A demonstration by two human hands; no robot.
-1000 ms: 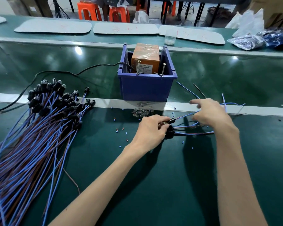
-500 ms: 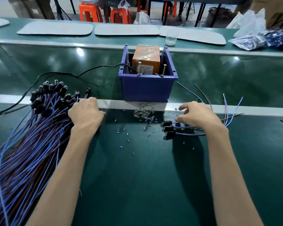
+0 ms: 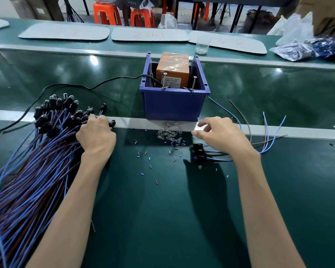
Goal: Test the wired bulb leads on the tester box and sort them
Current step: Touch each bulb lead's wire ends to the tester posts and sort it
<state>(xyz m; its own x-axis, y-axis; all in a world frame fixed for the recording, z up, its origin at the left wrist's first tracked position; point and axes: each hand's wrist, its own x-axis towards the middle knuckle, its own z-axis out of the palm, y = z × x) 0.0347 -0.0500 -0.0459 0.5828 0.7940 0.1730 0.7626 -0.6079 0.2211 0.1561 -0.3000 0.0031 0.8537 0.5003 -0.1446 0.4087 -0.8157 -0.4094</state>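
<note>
Your left hand (image 3: 96,136) lies on the right edge of the big pile of wired bulb leads (image 3: 37,161), which fans across the left side of the green desk (image 3: 162,219) with its black bulb ends toward the metal rail (image 3: 298,130). The fingers are curled down among those bulb ends. The back of the hand hides them, so I cannot tell whether you are pinching a lead or only resting there. Your right hand (image 3: 220,136) is palm down over a small separate group of leads (image 3: 197,151), whose black sockets sit just left of your wrist and whose blue and brown wires trail out to the right across the rail. Its fingers are loosely bent and relaxed, the thumb and forefinger apart, with nothing between them. Between your hands, cut bits of insulation (image 3: 149,157) are scattered on the desk, and a little heap of clear bulbs (image 3: 168,134) sits against the rail. Just beyond it stands the blue bin (image 3: 174,105) holding the orange tester box (image 3: 172,70). Two screws (image 3: 164,80) stand up at the bin's near rim. A black cable (image 3: 75,87) runs from the bin away to the left.
</note>
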